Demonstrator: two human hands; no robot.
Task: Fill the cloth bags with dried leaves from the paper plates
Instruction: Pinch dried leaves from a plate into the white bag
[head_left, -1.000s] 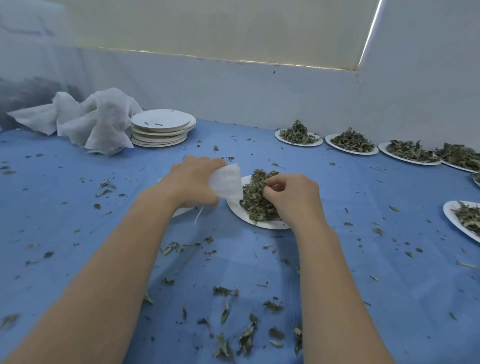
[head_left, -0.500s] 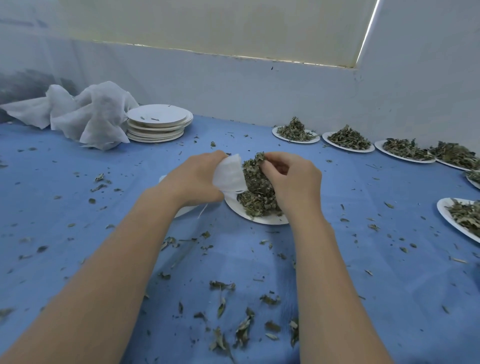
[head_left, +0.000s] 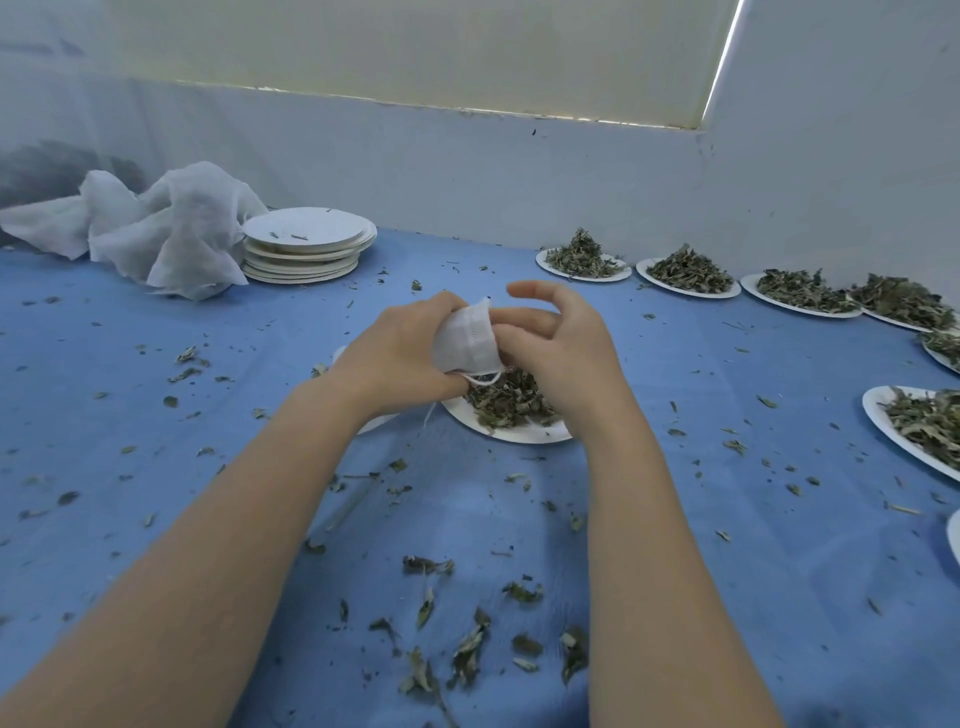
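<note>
My left hand (head_left: 400, 358) grips a small white cloth bag (head_left: 465, 340) and holds it just above a paper plate (head_left: 519, 434) of dried leaves (head_left: 506, 402) at the table's middle. The bag's drawstring (head_left: 485, 376) hangs loose below it. My right hand (head_left: 561, 353) is against the bag's mouth, fingers loosely spread, thumb and middle finger touching the cloth and the index finger raised. What is inside the bag is hidden. A second plate's edge (head_left: 376, 423) shows under my left wrist.
A stack of empty paper plates (head_left: 306, 244) and a crumpled white cloth (head_left: 166, 234) lie at the back left. Several plates of leaves (head_left: 688, 273) line the back right, with one more plate (head_left: 924, 428) at the right edge. Loose leaves (head_left: 467, 649) litter the blue table cover.
My right hand lifted a clump of leaves from the plate to the bag and now shows none between its fingers. My left hand raised the bag and turned its mouth toward the right hand.
</note>
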